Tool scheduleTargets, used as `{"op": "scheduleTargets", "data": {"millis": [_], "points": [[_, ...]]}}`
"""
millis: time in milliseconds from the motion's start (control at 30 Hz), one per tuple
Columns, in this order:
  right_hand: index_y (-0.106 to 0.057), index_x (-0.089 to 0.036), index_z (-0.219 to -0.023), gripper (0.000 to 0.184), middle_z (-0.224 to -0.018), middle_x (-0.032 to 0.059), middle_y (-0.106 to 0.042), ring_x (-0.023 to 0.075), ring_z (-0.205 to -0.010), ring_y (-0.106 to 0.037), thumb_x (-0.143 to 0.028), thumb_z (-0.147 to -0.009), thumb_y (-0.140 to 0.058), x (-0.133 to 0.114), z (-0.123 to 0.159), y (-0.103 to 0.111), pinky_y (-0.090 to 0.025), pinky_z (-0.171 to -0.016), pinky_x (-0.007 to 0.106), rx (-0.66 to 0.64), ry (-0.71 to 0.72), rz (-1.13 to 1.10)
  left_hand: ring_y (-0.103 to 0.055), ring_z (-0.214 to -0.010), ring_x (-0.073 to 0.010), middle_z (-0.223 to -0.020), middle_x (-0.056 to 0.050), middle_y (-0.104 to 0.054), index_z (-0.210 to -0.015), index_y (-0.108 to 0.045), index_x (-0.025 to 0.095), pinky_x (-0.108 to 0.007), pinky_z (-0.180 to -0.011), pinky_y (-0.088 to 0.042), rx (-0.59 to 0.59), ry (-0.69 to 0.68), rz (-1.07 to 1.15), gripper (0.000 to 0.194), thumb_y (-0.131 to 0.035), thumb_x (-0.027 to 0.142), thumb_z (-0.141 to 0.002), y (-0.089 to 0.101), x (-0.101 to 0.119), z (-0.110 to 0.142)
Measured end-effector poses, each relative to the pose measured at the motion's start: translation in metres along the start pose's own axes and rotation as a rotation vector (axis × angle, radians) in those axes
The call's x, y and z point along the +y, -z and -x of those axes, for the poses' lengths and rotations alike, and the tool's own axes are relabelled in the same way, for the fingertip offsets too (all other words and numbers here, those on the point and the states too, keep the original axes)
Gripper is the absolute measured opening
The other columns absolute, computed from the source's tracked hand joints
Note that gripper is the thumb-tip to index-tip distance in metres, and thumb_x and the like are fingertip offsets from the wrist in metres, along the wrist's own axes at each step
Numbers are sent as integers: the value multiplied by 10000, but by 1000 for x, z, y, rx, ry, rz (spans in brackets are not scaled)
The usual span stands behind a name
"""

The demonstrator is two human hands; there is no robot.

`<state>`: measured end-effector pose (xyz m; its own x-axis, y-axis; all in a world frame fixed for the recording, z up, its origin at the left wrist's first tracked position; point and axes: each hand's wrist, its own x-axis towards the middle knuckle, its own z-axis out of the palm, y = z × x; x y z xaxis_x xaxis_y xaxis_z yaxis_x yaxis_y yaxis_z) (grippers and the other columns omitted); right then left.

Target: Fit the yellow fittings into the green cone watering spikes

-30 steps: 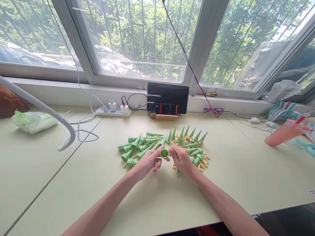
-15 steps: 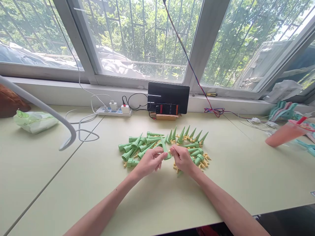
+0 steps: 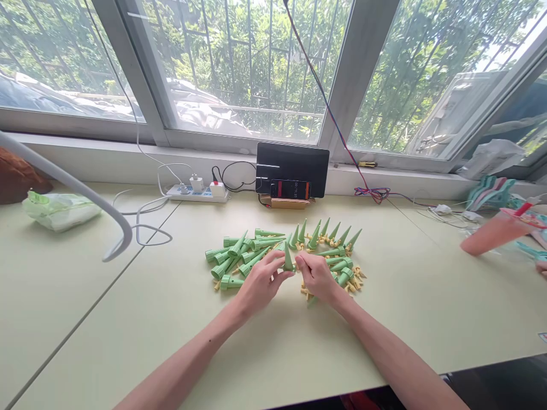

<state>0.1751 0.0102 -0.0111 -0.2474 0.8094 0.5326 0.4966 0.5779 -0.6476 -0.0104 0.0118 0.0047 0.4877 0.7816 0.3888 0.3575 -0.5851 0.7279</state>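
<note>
My left hand [image 3: 261, 285] grips a green plastic watering spike [image 3: 288, 259] between thumb and fingers, its point upward. Beside it, my right hand [image 3: 317, 276] is closed in a pinch on a small yellow plastic piece [image 3: 296, 265], mostly hidden by the fingers, close to the spike's base. A pile of loose green spikes [image 3: 234, 250] lies left of the hands. Behind the right hand, several spikes [image 3: 333, 232] stand upright with yellow pieces at their bases. More spikes [image 3: 341, 263] and loose yellow pieces [image 3: 355, 282] lie to its right.
A phone [image 3: 291, 189] leans before a dark tablet [image 3: 311, 162] at the back. A power strip [image 3: 199, 194] and a white curved arm [image 3: 85, 185] are on the left. To the right are a pink drink cup [image 3: 491, 233] and another person's hand [image 3: 542, 269] at the edge.
My left hand has turned the spike more upright, its base lifted slightly toward my right hand. The right hand stays nearly still. Another person's hand has appeared at the right edge.
</note>
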Motion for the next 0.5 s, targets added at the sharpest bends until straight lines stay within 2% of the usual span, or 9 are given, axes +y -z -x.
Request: {"op": "scheduleTargets", "data": {"millis": [133,267,500], "points": [[-276,-215,-670,357,-583,-51,-305,100,-517,-267,-280,-1013,-348,-2,-1,0,-252,-511,255,4,2,13,-516,-531,-64,-1211,-61,-602,-1023,-651,232,-245,-552,-491,9,-14,-50,205,-483,335,-965,1,-3,2],[-290,-216,-669,360,-582,-49,-318,101,-513,-275,-290,-1017,-343,-3,0,-2,-256,-510,258,14,3,23,-482,-496,-68,-1291,-74,-597,-1117,-669,274,-265,-588,-487,31,27,-131,265,-496,391,-954,1,-5,2],[-364,-209,-689,358,-602,-38,-365,108,-526,-313,-326,-1026,-342,-4,0,-5,-276,-522,253,103,-55,3,-480,-501,-85,-1234,-64,-639,-1155,-660,265,-263,-601,-460,138,155,-153,346,-509,479,-929,1,2,0]]}}
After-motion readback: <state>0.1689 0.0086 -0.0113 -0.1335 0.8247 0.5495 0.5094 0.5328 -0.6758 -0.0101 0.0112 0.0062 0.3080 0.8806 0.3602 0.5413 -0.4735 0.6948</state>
